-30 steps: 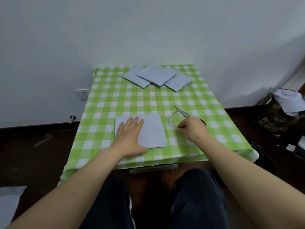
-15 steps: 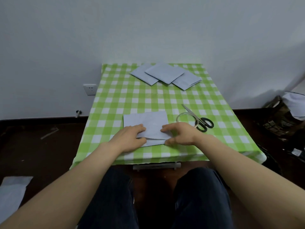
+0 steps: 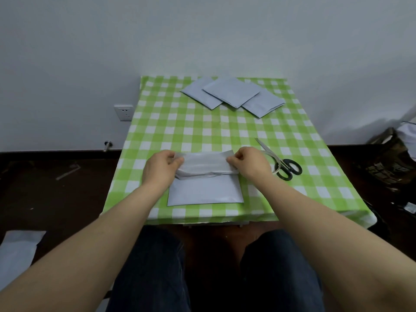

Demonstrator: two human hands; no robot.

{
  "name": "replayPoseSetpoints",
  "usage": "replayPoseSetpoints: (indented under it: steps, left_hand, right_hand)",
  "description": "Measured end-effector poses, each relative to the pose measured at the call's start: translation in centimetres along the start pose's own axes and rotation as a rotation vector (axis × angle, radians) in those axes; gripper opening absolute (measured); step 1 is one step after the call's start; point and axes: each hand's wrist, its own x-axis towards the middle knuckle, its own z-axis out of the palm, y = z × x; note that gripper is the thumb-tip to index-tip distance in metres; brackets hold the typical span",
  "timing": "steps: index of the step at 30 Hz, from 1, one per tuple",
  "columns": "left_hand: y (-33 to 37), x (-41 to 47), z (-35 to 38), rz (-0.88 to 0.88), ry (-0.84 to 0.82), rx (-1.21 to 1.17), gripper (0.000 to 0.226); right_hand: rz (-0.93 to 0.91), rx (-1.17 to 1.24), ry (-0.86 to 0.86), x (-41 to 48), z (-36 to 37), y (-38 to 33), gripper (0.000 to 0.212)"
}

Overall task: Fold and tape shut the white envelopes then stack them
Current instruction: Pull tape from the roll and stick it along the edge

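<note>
A white envelope [image 3: 205, 190] lies near the front edge of the green checked table [image 3: 225, 131]. Its far part is lifted and curled back toward me. My left hand [image 3: 161, 167] pinches the left corner of that raised flap. On the other corner, my right hand [image 3: 248, 165] pinches the flap too. Three more white envelopes [image 3: 231, 94] lie overlapping at the far edge of the table. A clear tape ring [image 3: 273, 162] sits just right of my right hand, partly hidden by it.
Black-handled scissors [image 3: 283, 164] lie right of my right hand, blades pointing away. A white sheet [image 3: 18, 248] lies on the dark floor at the lower left. A wall socket [image 3: 123, 112] is left of the table. Bags sit on the floor at the right [image 3: 391, 158].
My right hand left the tape ring and came to the envelope. Both hands took the envelope's edge, lifted it and are folding it over; the envelope now sits closer to the front edge.
</note>
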Motion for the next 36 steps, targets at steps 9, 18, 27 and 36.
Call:
replayPoseSetpoints:
  steps: [9, 18, 27, 36]
  left_hand:
    - [-0.1, 0.1, 0.0, -0.049, 0.051, -0.382, 0.053]
    - [0.1, -0.8, 0.0, 0.264, 0.178, 0.255, 0.048]
    - [0.3, -2.6, 1.7, 0.478, -0.241, 0.757, 0.049]
    - [0.1, -2.8, 0.9, 0.347, -0.143, 0.587, 0.044]
  right_hand:
    - [0.032, 0.096, 0.08, 0.4, 0.5, -0.3, 0.023]
    - [0.021, -0.036, 0.062, -0.6, 1.3, -0.7, 0.036]
    - [-0.458, -0.497, -0.173, -3.1, 3.2, -0.6, 0.049]
    - [-0.297, -0.118, 0.085, -3.4, -1.2, 2.0, 0.043]
